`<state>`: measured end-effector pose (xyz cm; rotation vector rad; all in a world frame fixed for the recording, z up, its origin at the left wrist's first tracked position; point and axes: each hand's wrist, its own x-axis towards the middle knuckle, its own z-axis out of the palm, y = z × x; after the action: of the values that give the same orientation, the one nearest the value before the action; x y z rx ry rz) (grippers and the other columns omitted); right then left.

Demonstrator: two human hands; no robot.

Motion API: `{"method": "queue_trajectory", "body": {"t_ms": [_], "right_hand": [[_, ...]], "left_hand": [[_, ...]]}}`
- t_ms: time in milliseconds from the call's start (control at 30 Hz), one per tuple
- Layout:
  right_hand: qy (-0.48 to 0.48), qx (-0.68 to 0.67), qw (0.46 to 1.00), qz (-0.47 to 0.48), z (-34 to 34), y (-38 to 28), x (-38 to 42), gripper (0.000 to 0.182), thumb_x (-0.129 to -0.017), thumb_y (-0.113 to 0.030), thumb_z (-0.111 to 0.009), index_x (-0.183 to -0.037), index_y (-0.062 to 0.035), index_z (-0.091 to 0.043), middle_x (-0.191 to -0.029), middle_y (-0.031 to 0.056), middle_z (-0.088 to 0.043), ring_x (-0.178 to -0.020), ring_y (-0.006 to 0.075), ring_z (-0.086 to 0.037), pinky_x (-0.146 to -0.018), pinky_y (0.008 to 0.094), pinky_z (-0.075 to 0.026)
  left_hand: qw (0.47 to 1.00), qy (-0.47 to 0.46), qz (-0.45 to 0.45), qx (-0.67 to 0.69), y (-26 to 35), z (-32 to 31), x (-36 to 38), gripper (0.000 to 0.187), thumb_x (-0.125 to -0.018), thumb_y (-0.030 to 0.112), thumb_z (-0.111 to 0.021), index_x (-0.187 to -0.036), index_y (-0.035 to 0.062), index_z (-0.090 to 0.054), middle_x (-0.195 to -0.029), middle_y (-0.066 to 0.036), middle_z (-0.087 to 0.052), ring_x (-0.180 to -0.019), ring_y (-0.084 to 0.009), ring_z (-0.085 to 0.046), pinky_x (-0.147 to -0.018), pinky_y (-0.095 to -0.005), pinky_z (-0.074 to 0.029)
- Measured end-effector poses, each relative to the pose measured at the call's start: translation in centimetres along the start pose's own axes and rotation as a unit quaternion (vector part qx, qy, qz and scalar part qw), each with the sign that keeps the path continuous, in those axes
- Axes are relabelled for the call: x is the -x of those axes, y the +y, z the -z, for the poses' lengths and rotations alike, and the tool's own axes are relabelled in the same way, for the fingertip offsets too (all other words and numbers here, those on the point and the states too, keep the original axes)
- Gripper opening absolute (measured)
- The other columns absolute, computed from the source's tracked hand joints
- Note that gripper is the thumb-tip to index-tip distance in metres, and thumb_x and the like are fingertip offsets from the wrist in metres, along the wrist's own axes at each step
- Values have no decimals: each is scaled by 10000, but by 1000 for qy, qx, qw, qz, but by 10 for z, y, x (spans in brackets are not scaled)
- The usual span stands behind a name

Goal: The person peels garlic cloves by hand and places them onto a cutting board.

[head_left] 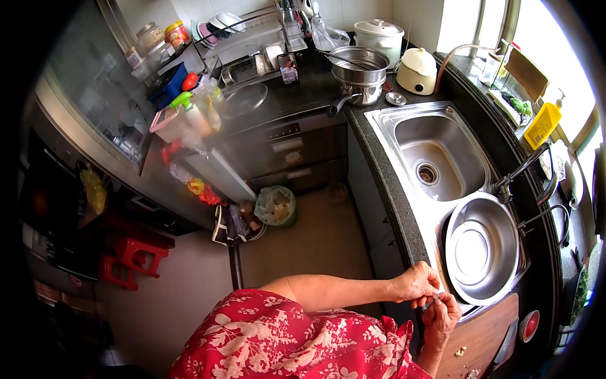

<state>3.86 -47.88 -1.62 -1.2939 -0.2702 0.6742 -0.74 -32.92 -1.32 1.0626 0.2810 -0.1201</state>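
Observation:
My left hand (416,284) and my right hand (440,312) meet at the near edge of the sink counter, fingertips pinched together. Between them is something small that I cannot make out; the fingers mostly cover it. Just beyond the hands, a wide steel basin (456,252) sits in the nearer sink bowl. Below them lies a wooden cutting board (486,325) with small pale pieces (461,350) on it. A knife (505,345) rests along the board's right side, beside a small red bowl (529,326).
The farther sink bowl (442,142) has a faucet (521,167) at its right. Steel pots (360,72), a cream cooker (416,71) and a propped phone (288,68) stand on the back counter. A lined bin (276,207) and red stools (142,252) are on the floor.

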Motion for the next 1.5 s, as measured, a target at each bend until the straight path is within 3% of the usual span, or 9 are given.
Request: {"method": "queue_trajectory", "body": {"t_ms": [100,233,400,500,667,933,1100,1333,1500], "right_hand": [[7,114,993,37,-3,1,2,87,-815,-57,-496,-800,22,-529,-485,-11,-428,-358,34,-333,-336,177,-226],[0,127,991,40,-1,1,3,91,-804,-59,-496,-796,22,-538,-485,-11,-432,-363,33,-339,-341,175,-227],[-5,-17,999,-43,1,1,3,97,-799,-75,-497,-772,11,-532,-492,-7,-444,-366,40,-347,-335,174,-233],[-4,-19,998,-52,1,5,2,98,-807,-82,-497,-777,7,-526,-501,-7,-442,-369,37,-339,-331,173,-234],[3,-20,998,-55,-7,6,3,99,-825,-100,-500,-797,-6,-517,-504,-17,-427,-369,32,-322,-332,171,-230],[44,-26,999,-17,-16,12,0,180,-871,-177,-517,-758,-39,-495,-502,-37,-400,-375,26,-310,-342,165,-207],[-14,-201,979,-40,-6,14,-3,149,-882,-185,-502,-796,-73,-457,-499,-39,-353,-353,38,-277,-321,174,-207],[42,-271,958,-89,16,12,-4,118,-915,-212,-436,-867,-106,-450,-579,-23,-394,-346,37,-253,-310,180,-225],[21,-286,954,-87,21,15,-6,127,-917,-211,-429,-865,-97,-447,-590,-7,-409,-347,41,-255,-308,183,-231]], "left_hand": [[1000,3,5,-30,4,-1,3,101,-766,45,-578,-776,-53,-556,-581,-79,-548,-428,-104,-535,-334,-213,-429],[999,-36,18,-22,5,4,4,110,-749,33,-585,-781,-64,-546,-600,-90,-554,-451,-122,-553,-353,-227,-456],[996,-72,33,30,-1,9,5,106,-740,11,-583,-787,-72,-537,-615,-102,-559,-473,-137,-570,-361,-240,-470],[997,-59,19,36,-5,8,4,81,-736,0,-558,-771,-70,-537,-606,-103,-558,-471,-138,-571,-367,-243,-475],[993,10,-14,-114,-1,1,6,78,-712,-21,-472,-713,-41,-547,-543,-79,-541,-443,-116,-547,-357,-243,-458],[973,28,-116,-197,5,-7,11,106,-723,-24,-451,-695,-29,-554,-534,-69,-542,-440,-99,-526,-382,-232,-441],[996,-12,-71,-54,1,-2,7,119,-760,-21,-458,-832,-62,-543,-595,-76,-562,-478,-115,-562,-403,-230,-462],[989,-16,-10,149,2,12,1,112,-812,31,-541,-900,-38,-540,-707,-113,-589,-549,-163,-600,-483,-261,-514],[978,-25,13,204,9,18,-1,101,-834,59,-530,-907,-9,-545,-763,-113,-597,-630,-155,-605,-552,-279,-518]]}}
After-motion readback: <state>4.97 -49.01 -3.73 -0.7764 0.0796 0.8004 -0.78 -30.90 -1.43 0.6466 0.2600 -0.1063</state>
